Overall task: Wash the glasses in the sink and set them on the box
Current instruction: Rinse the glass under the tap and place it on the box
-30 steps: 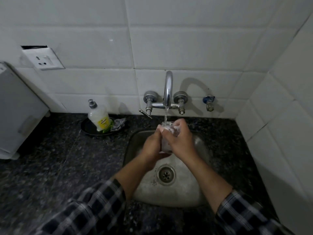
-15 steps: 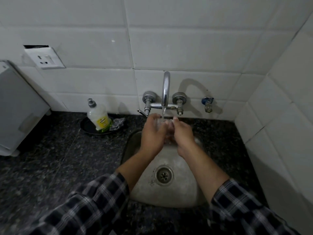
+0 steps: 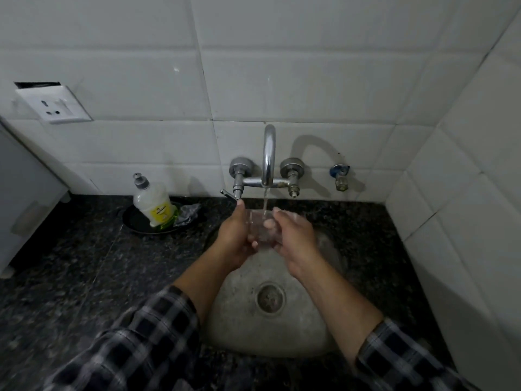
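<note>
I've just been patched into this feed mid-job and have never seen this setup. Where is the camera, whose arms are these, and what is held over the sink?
There is no machine here: a person wears one wide-angle camera on the head, looking down at their own hands, so the checked sleeves at the bottom are theirs. The left hand and right hand both grip a clear glass under the water running from the tap, above the steel sink. On the dark stone counter to the left, a soap bottle stands in a black dish. A socket sits on the tiled wall.
</note>
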